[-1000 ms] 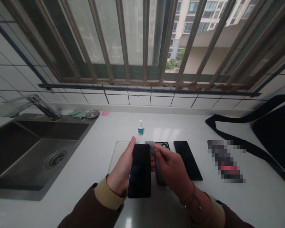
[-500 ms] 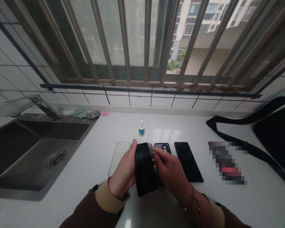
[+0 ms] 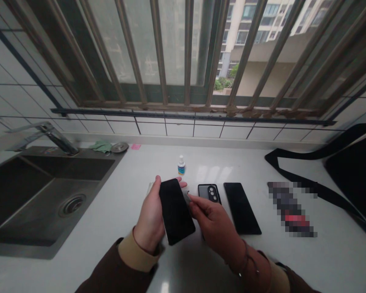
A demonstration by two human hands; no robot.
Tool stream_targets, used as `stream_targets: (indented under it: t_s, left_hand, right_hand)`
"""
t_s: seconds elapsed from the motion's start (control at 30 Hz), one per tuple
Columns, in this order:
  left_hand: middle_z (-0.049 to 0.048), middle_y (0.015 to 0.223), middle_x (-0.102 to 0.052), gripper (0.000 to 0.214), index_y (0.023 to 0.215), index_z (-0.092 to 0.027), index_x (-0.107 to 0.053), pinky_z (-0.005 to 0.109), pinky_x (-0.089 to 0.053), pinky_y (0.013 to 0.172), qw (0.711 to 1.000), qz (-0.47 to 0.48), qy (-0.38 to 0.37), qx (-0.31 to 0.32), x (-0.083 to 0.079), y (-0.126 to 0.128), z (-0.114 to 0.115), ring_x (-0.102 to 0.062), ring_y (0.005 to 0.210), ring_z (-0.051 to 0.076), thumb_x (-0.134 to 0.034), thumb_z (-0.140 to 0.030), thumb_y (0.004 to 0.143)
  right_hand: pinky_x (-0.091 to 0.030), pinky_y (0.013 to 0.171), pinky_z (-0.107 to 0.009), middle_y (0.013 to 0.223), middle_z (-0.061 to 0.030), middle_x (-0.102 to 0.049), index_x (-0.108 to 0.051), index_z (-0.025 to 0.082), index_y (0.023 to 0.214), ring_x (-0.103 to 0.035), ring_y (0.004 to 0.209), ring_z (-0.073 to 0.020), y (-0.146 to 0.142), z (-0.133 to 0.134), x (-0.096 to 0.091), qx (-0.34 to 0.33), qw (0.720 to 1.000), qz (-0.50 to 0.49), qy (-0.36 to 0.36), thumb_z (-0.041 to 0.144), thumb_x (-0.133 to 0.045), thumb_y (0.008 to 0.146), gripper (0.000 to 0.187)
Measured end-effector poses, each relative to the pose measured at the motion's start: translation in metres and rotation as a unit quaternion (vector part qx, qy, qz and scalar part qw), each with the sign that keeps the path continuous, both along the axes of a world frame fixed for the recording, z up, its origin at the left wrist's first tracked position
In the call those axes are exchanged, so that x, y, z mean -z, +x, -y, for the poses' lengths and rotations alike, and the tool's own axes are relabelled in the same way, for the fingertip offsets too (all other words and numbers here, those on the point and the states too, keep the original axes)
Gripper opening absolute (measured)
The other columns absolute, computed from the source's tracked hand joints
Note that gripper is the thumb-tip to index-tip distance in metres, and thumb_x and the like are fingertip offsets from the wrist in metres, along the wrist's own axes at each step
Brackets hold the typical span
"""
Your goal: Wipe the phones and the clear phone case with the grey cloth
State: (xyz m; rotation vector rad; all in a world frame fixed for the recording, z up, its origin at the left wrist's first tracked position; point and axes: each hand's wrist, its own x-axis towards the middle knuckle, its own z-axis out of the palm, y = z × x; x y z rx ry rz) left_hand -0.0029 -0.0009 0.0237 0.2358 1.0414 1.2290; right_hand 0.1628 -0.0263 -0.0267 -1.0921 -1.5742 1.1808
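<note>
Left hand grips black smartphone; right hand pinches grey cloth by its 1 o'clock edge. Risk: sideways push could slip smartphone onto surface.

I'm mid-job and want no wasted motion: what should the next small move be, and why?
Probably a light stroke of the grey cloth along the right edge of the held phone. The right hand pinches the cloth beside that edge, though contact is hard to confirm, while the left hand grips the phone with its dark face showing.
</note>
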Motion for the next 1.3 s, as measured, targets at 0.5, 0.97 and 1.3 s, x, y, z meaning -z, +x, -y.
stream_targets:
  t_s: [0.5, 0.97, 1.3]
  left_hand:
    - [0.0049, 0.111, -0.061, 0.053, 0.126, -0.024, -0.065, 0.059, -0.054, 0.115, 0.835, -0.197, 0.473, -0.2, 0.016, 0.008, 0.017, -0.066, 0.096, 0.021, -0.065, -0.069, 0.098]
    - [0.0088, 0.12, -0.057, 0.063, 0.143, -0.025, -0.054, 0.067, -0.053, 0.114, 0.787, -0.29, 0.531, -0.12, 0.041, 0.004, 0.024, -0.067, 0.102, 0.023, -0.071, -0.064, 0.096]
    - [0.0079, 0.12, -0.056, 0.06, 0.142, -0.026, -0.053, 0.064, -0.054, 0.114, 0.789, -0.313, 0.519, -0.103, 0.037, 0.005, 0.022, -0.067, 0.102, 0.022, -0.07, -0.063, 0.098]
  right_hand:
    - [-0.059, 0.084, -0.03, 0.101, -0.0066, -0.079, -0.085, 0.019, 0.11, -0.071, 0.087, -0.0163, -0.021, 0.008, 0.004, -0.067, 0.893, -0.287, -0.34, 0.058, -0.09, 0.079, 0.05]
    - [-0.054, 0.089, -0.033, 0.105, -0.006, -0.079, -0.084, 0.022, 0.112, -0.069, 0.096, -0.0193, -0.013, 0.001, -0.002, -0.028, 0.913, -0.27, -0.305, 0.059, -0.088, 0.081, 0.049]
    - [-0.055, 0.091, -0.032, 0.105, -0.0067, -0.08, -0.083, 0.02, 0.113, -0.071, 0.098, -0.0196, -0.011, 0.0, -0.002, -0.021, 0.915, -0.269, -0.301, 0.06, -0.086, 0.082, 0.051]
